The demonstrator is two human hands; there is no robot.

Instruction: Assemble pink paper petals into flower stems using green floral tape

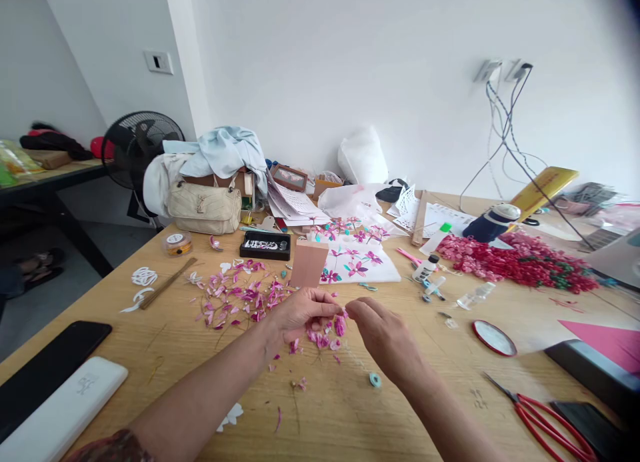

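Both hands meet above the middle of the wooden table [190,402], fingertips almost touching. My left hand [307,312] is closed in a pinch, thumb against the fingers. My right hand [383,329] is also closed, its fingertips bent down toward the left ones. A bit of pink shows between them, too small to name. Just below lie pink petals [320,340], and a magenta petal cluster [340,325] is close under the fingertips. Behind my left hand an upright wooden block [309,263] stands. A small teal spool [375,380] rests near my right wrist.
Loose petals [235,292] spread left of the block. Finished pink and teal flowers [356,267] lie on white paper behind. Red-handled scissors [540,409], a round red-rimmed lid [494,338] and small bottles [426,269] are at right. A white power bank [75,409] lies at left.
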